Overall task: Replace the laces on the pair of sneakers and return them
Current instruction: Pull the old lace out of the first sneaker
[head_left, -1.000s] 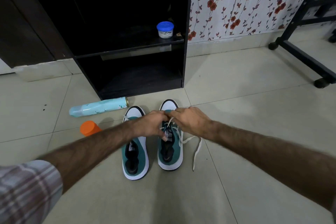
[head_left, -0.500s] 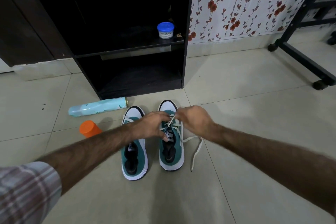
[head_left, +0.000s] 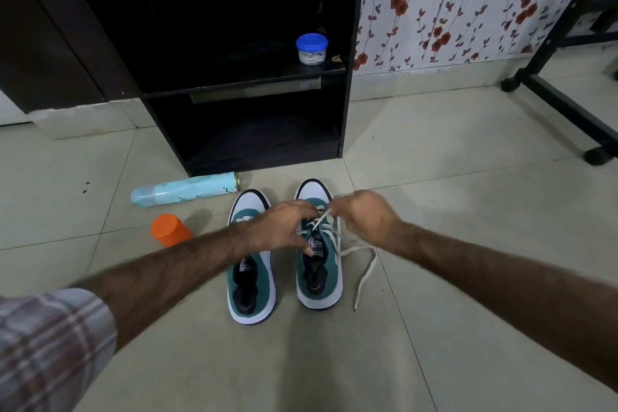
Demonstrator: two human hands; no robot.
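Two sneakers sit side by side on the pale tiled floor [head_left: 434, 211], toes pointing at a dark shelf unit [head_left: 234, 43]. They are teal and white with black inside. The left sneaker [head_left: 250, 284] has no lace that I can see from here, though the forearm covers part of it. The right sneaker [head_left: 319, 274] has a white lace [head_left: 363, 269] partly threaded near the toe end. One long end of the lace loops out over the shoe's right side and trails down onto the floor beside it.

Both hands are over the front part of the right sneaker. The left hand [head_left: 284, 227] reaches across the left sneaker, and its fingers [head_left: 306, 248] stretch down onto the tongue of the right one. The thumb end of that hand seems to pinch the lace up by the eyelets. The right hand [head_left: 364, 216] is curled, and its fingers hold the lace too, pulled tight between the two hands.

A light blue bottle [head_left: 185, 191] lies on its side on the floor, left of the sneakers and just in front of the shelf unit. An orange cup [head_left: 170, 231] lies near it, closer to us. A small tub with a blue lid [head_left: 311, 48] stands on the middle shelf. The wall has red flower paper [head_left: 451, 10]. A black frame on wheels [head_left: 568, 94] stands at the right. A checked sleeve [head_left: 50, 344] covers the left upper arm.
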